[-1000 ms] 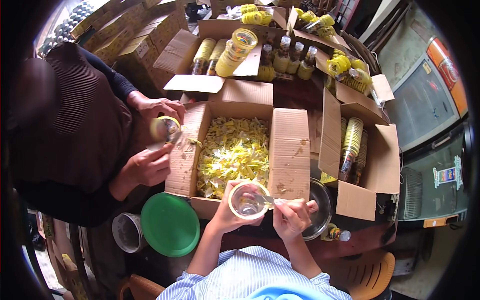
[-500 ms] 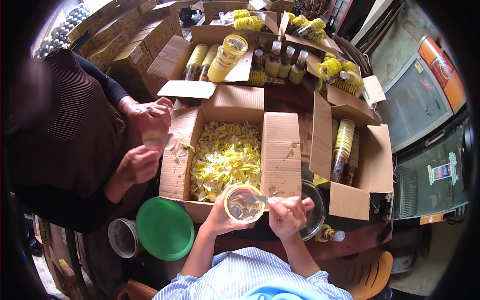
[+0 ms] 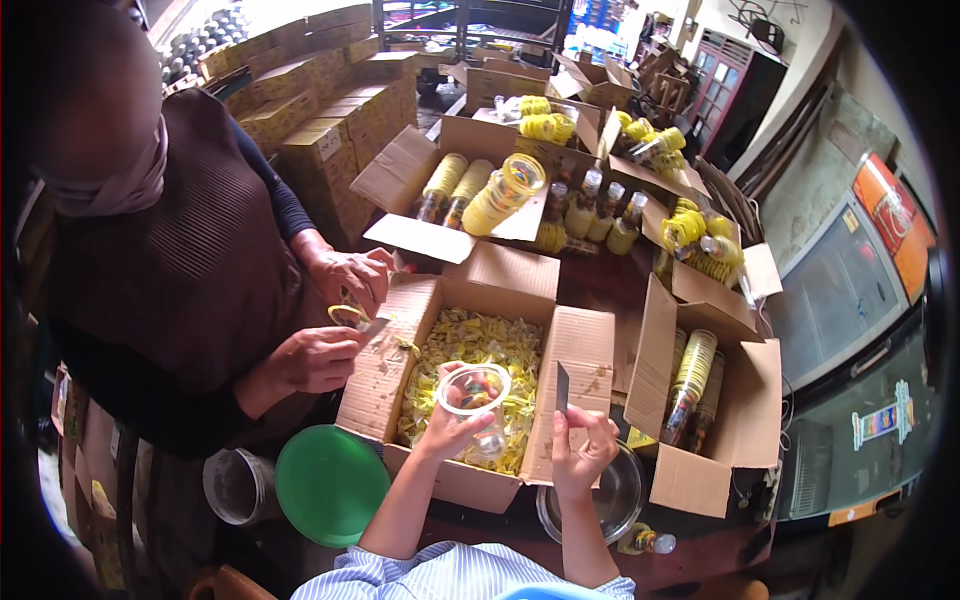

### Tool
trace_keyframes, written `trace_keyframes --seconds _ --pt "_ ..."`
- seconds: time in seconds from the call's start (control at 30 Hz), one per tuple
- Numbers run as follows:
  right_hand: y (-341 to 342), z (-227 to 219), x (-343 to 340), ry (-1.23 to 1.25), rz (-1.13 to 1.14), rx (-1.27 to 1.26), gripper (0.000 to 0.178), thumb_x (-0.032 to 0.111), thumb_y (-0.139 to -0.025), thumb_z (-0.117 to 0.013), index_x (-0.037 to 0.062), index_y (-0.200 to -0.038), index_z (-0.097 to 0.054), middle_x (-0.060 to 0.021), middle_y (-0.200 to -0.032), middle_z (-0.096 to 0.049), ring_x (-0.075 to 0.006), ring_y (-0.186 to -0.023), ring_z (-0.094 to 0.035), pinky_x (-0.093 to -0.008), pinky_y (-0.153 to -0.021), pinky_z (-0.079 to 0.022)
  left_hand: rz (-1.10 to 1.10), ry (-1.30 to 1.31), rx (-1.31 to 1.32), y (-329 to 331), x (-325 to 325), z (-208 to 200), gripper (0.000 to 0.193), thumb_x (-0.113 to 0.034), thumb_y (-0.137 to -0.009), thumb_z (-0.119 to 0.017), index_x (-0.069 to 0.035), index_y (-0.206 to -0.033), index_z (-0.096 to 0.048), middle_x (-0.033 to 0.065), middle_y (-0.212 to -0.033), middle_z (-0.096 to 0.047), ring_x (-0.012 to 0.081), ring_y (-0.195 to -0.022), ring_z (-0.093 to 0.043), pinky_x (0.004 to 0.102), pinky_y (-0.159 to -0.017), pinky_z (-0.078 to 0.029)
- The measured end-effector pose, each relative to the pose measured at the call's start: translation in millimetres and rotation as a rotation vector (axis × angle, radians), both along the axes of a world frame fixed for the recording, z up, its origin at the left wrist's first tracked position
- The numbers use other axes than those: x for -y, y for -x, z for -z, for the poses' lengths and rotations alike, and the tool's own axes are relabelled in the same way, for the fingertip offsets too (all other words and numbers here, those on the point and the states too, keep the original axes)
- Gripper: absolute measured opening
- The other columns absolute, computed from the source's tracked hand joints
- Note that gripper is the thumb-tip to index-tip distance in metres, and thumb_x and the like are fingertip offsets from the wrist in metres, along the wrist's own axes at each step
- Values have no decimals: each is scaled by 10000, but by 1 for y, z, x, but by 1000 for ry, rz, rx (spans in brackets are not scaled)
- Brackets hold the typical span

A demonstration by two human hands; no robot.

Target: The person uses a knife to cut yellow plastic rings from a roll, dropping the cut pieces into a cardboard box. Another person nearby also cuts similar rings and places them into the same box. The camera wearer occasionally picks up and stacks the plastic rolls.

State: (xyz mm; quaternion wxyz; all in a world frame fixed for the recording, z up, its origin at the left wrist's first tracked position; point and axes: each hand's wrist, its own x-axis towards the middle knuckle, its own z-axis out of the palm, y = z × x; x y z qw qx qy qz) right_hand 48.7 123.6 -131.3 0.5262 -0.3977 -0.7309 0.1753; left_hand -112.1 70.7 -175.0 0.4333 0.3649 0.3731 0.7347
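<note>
My left hand (image 3: 447, 428) is wrapped round a clear plastic cup (image 3: 486, 412), tilted with its mouth toward me. The cup's rim looks pale, and colourful print shows on it. In my right hand (image 3: 582, 452) a thin flat blade (image 3: 562, 386) is pinched, pointing up and apart from the cup. Both hands are over the near side of an open cardboard box (image 3: 580, 350) full of yellow and clear plastic scraps (image 3: 463, 340). At the left, a co-worker's hands (image 3: 325, 350) hold a yellow ring (image 3: 348, 316) and a blade.
Open boxes with stacked cups (image 3: 693, 380) stand at the right and far side. More yellow-rimmed cups (image 3: 505, 195) lean in the far box. A green lid (image 3: 332, 485) and a white bucket (image 3: 238, 487) are at the lower left. By my right hand sits a round clear-walled bowl (image 3: 622, 490).
The view has tilted upward. My blade has moved off the cup's rim and now points up. The rim at my left hand, yellow before, looks pale now.
</note>
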Motion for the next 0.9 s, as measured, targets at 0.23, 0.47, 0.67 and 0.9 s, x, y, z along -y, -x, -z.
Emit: trace_keyframes --seconds 0.23,0.47,0.67,0.9 --pt "17 -12 23 -329 -57 49 216 -12 -606 -678 117 -773 -631 22 -605 -523 -115 -510 -462 -276 -676 -308 -53 -50 -95 -3 7 6 602 -137 -732 -673 -57 -1195 -298 63 -1097 -394 145 -1006 -478 292 -880 -421" --pt "21 -9 26 -425 -80 77 252 11 -602 -702 155 -801 -648 65 -604 -504 -76 -493 -445 -272 -671 -269 -145 -3 -440 -1 13 2 592 -185 -659 -735 -45 -1147 -432 82 -1157 -302 191 -1163 -315 307 -928 -370" --pt "23 -12 20 -424 -59 106 248 14 -610 -703 151 -808 -643 68 -587 -504 -71 -488 -448 -268 -668 -276 -61 17 -250 -11 18 -10 622 -152 -637 -756 -49 -1144 -410 69 -1124 -331 163 -1050 -422 295 -884 -397" --pt "17 -14 18 -314 -54 2 220 10 -618 -691 141 -779 -619 38 -571 -497 -107 -480 -449 -277 -667 -302 -64 28 -333 -9 18 -2 685 -81 -644 -746 -59 -1183 -323 57 -1071 -389 143 -974 -489 277 -844 -435"
